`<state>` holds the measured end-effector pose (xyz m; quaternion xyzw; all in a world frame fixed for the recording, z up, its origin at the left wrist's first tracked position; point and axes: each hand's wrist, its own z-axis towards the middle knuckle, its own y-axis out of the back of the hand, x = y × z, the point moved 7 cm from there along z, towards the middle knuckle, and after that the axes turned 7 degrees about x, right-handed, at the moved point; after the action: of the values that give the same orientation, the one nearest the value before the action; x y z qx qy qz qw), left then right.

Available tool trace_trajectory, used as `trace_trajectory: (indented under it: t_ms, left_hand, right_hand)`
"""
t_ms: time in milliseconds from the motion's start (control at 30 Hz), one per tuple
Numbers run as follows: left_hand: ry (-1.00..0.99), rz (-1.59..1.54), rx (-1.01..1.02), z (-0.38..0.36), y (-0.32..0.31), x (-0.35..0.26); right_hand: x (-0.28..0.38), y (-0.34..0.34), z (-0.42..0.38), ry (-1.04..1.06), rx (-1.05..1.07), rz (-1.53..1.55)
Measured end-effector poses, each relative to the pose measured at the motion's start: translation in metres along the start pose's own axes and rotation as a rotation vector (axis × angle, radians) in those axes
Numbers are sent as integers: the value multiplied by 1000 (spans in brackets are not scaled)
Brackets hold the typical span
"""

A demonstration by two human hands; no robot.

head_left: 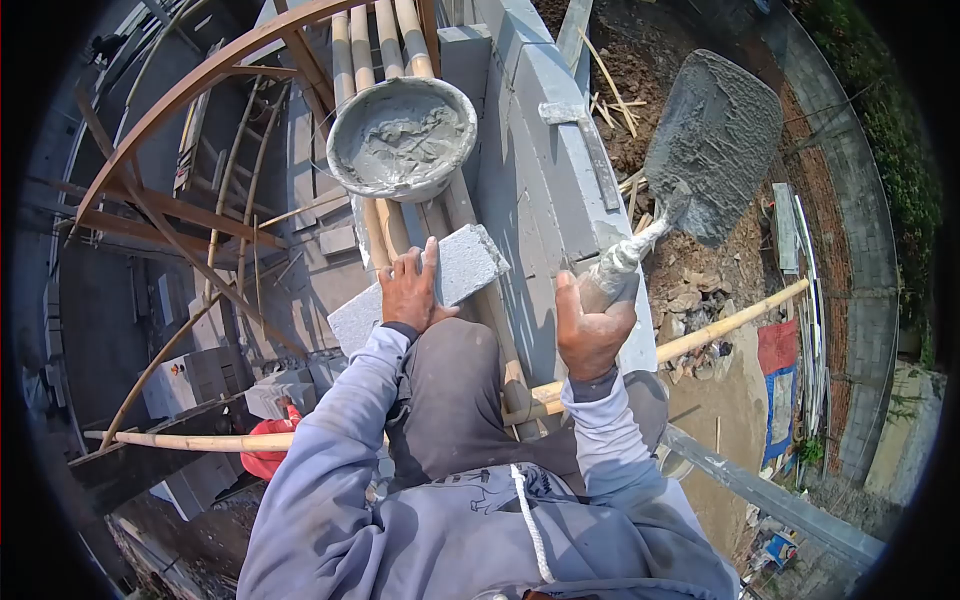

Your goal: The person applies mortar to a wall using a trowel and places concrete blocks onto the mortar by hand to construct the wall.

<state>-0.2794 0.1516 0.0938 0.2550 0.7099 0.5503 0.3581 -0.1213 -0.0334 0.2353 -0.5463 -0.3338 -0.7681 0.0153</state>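
My left hand (408,290) is closed over a pale grey lightweight block (468,262), its fingers laid across the top face. The block sits slanted above bamboo poles, beside my bent knee. In my right hand (595,335) is the handle of a trowel (715,140). Its broad blade, smeared with wet mortar, points up and away, out past the wall's right side. Mortar also coats the trowel's neck. Beyond my left hand stands a round bucket (395,190) holding grey mortar (405,135). Between the bucket and the trowel runs a pale block wall (525,130).
An L-shaped tool (597,160) lies on the wall top. Bamboo poles (360,45) run under the bucket; another bamboo pole (735,322) juts out right. A curved brown frame (190,85) rises at left. Far below are ground, rubble and a person in red (265,450).
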Motion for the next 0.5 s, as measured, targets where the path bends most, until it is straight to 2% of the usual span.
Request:
trace_trajectory:
  t_ms: [33,67,133,167,200,233,300,467,500]
  left_hand:
    - [0,1,5,1,2,1]
    - [0,2,10,1,3,1]
    - [9,-11,12,-3,2,-2]
    - [7,-17,14,-7,1,-3]
    - [4,-11,-5,-1,4,-1]
    - [16,37,25,2,5,-2]
    - [-13,-13,-41,-3,9,-4]
    - [-4,-2,-23,-1,3,-1]
    - [-5,-14,-16,-3,1,-2]
  right_hand:
    - [-11,-1,-11,-6,-50,132]
    - [-37,-22,-30,-113,-39,142]
    - [-112,-88,-71,-233,560,-506]
    - [-144,-103,-86,-307,684,-583]
    - [-130,-99,-81,-314,692,-549]
    - [-116,-98,-66,-307,697,-511]
    - [-103,-86,-47,-236,532,-465]
    - [-7,-21,-2,31,100,-205]
    - [-12,-24,-8,52,119,-138]
